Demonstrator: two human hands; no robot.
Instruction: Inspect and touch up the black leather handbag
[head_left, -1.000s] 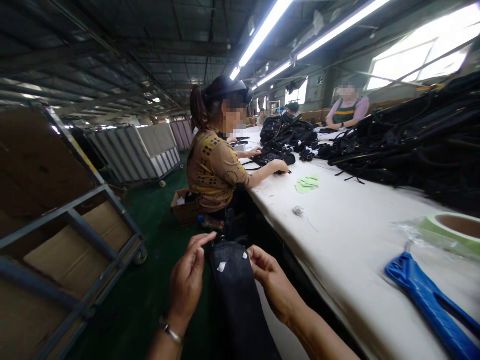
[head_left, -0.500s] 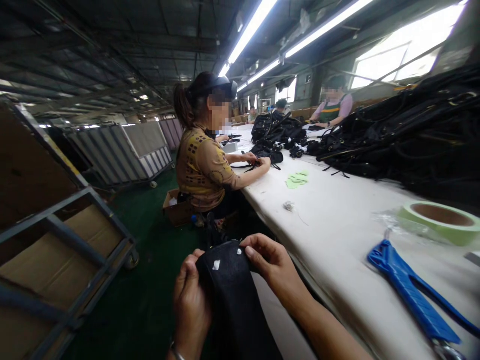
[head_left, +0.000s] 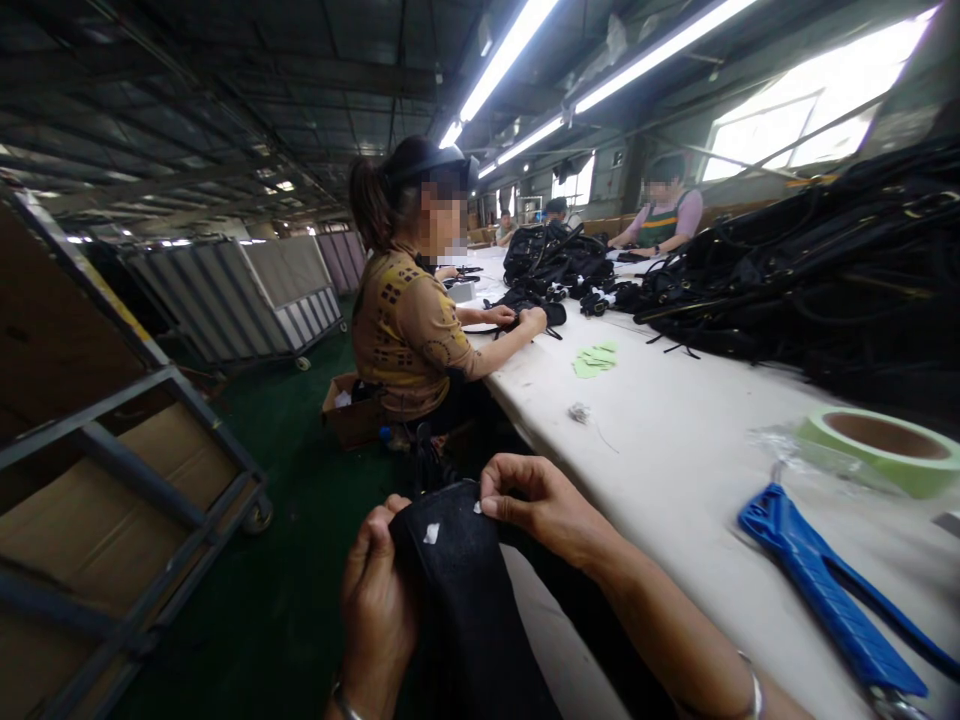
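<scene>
A black fabric piece (head_left: 469,590), wide and strap-like, hangs down in front of me at the bottom middle. My left hand (head_left: 379,590) grips its left edge, thumb towards me and fingers partly hidden behind it. On its upper face sits a white scrap (head_left: 431,533). At the upper right corner, a smaller white piece (head_left: 478,508) shows at the thumb and forefinger of my right hand (head_left: 529,500), which are pinched together on it. What lies behind the fabric is hidden.
On my right runs a white table (head_left: 675,470) bearing a blue-handled tool (head_left: 832,590), green tape (head_left: 885,445), green paper scraps (head_left: 595,360) and heaped black bags (head_left: 847,260). A co-worker (head_left: 412,310) sits ahead at its edge. A wheeled cart (head_left: 202,510) stands left.
My right thumb and forefinger have closed onto the small white piece at the fabric's corner, where they were beside it before. My left hand keeps its hold, shifted slightly left.
</scene>
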